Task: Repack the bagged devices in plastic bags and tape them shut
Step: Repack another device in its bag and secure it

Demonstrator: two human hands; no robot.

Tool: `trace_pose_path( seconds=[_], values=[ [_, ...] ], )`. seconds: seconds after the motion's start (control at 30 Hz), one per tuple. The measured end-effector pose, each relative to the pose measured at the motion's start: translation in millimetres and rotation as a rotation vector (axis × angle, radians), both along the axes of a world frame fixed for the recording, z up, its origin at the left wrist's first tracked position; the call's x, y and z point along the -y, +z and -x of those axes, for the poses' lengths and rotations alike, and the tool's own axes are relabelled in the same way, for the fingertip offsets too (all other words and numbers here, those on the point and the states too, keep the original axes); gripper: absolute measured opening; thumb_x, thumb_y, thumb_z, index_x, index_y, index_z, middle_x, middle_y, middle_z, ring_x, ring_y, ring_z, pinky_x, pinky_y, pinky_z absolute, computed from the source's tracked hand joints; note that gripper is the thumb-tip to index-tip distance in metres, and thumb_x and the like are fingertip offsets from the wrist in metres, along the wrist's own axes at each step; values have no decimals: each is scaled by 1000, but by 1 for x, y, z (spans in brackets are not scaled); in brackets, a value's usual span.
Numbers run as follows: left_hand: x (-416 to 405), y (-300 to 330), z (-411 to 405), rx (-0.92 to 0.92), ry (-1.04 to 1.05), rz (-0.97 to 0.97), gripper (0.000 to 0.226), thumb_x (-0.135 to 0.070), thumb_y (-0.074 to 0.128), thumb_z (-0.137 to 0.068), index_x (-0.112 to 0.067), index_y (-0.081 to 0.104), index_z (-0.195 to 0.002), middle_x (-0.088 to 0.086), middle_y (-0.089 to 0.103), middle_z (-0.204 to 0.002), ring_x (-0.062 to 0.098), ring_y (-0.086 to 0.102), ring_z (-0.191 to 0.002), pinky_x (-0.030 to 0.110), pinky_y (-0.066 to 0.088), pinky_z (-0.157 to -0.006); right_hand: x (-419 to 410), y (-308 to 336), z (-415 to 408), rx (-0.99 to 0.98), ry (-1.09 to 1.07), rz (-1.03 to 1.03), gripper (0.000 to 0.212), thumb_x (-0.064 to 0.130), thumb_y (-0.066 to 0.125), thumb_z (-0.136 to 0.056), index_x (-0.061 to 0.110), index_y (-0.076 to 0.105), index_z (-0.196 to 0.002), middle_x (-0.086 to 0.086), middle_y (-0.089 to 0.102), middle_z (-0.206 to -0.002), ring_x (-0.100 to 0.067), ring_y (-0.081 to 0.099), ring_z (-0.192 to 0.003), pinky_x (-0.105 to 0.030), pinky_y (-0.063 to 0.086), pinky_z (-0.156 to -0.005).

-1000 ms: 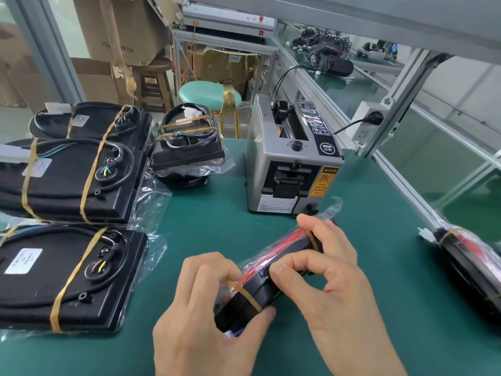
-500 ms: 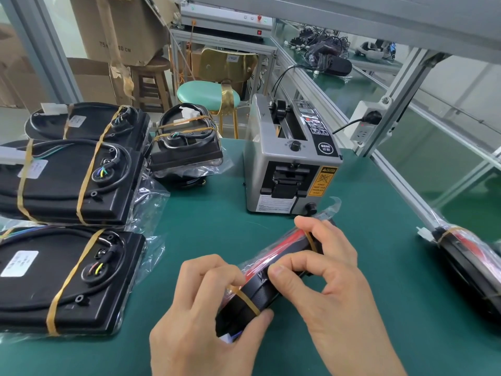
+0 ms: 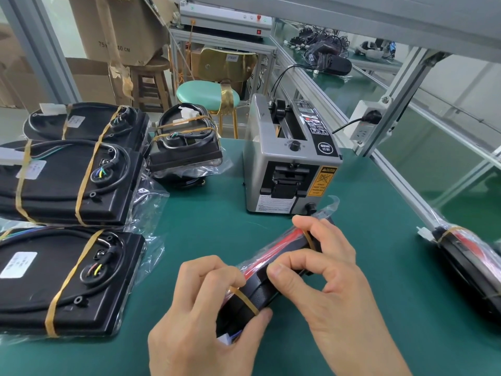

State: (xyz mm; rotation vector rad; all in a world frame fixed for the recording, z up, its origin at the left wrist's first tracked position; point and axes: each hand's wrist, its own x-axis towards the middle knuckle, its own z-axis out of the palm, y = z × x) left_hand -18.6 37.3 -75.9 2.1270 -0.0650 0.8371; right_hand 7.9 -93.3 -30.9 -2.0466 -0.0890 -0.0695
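A black device in a clear plastic bag [image 3: 273, 270] is held on its edge just above the green table [image 3: 339, 308], near the front and a little right of the middle. A red strip runs along its upper side, and two tan bands are wrapped around it. The nearer end is gripped by the left hand [image 3: 206, 316], with the thumb under the end and the fingers curled over the top. The farther part is held by the right hand [image 3: 330, 270]: the thumb is pressed on the near side and the fingers are curled over the far side, by the second band.

Just behind the device, a grey tape dispenser [image 3: 290, 161] is set on the table, its slot turned toward the person. To the left, three flat black bagged devices [image 3: 62, 175] are laid one behind another, each bound with tan bands. A smaller bagged stack [image 3: 187, 147] is placed between them and the dispenser. At the right edge, another bagged device [image 3: 471, 261] is seen, partly cut off. A plugged-in wall socket [image 3: 366, 123] is mounted on the metal frame at the right, and cardboard boxes [image 3: 122, 28] and a stool with a green seat [image 3: 208, 96] are seen beyond the table.
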Motion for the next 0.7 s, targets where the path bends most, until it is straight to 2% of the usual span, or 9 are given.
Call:
trace_pose_path(
  seconds=[0.13,0.3,0.43,0.53,0.7],
  values=[
    [0,0,1,13,-8,-8,31,-44,69,-58,-36,53,-83,-15,52,-90,-8,51,-76,14,45,-60,-2,0,-1,13,-7,31,7,38,72,-67,44,70,-70,50,35,-120,20,14,-132,-29,13,-115],
    [2,1,1,19,-11,-58,29,-41,67,-59,-35,55,-84,-12,51,-91,-6,51,-75,19,44,-57,-4,-2,1,26,-34,27,11,31,76,-70,40,70,-68,50,36,-120,20,15,-131,-25,14,-112],
    [4,3,2,4,-14,-94,29,-38,66,-62,-37,57,-90,-10,55,-90,3,52,-68,22,43,-54,-5,-4,2,33,-51,15,14,25,77,-71,37,70,-69,48,40,-120,20,16,-132,-12,13,-105],
    [3,3,3,-11,-25,-140,28,-38,65,-67,-39,60,-94,-8,56,-92,7,54,-57,22,43,-44,-5,-5,2,49,-63,14,15,23,76,-71,36,70,-69,48,38,-120,21,18,-131,-1,12,-99],
    [4,4,2,-23,-16,-165,26,-36,65,-70,-40,61,-95,-11,53,-92,10,56,-53,22,45,-43,-3,-9,1,78,-68,-28,20,15,78,-72,33,70,-66,44,44,-119,20,22,-130,6,14,-94]
  ],
)
